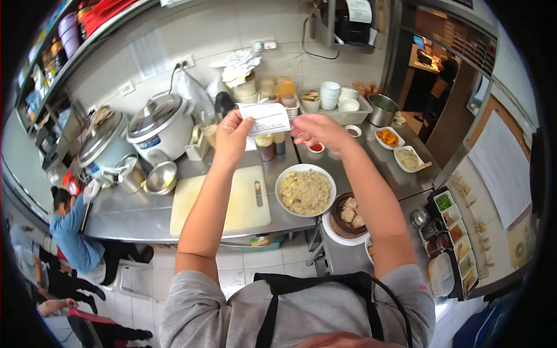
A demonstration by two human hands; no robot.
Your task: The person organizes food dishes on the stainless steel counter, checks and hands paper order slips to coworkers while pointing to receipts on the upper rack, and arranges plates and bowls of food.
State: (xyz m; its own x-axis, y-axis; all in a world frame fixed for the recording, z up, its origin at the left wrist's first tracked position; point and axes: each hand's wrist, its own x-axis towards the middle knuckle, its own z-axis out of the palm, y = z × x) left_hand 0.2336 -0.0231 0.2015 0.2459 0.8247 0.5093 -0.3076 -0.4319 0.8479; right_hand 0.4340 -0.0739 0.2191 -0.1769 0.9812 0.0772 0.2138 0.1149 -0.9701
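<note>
Printed slip between the hands, wording too small.

The printed slip you hold is thin, matt white paper. Before you, the table is smooth, glossy metal, and the cutting board on it looks like matt cream plastic. Your apron is black cloth over grey fabric sleeves; the wall has smooth, glossy tiles.

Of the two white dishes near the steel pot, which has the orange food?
The dish closer to the steel pot. Its neighbour, the other white dish, holds pale food.
</note>
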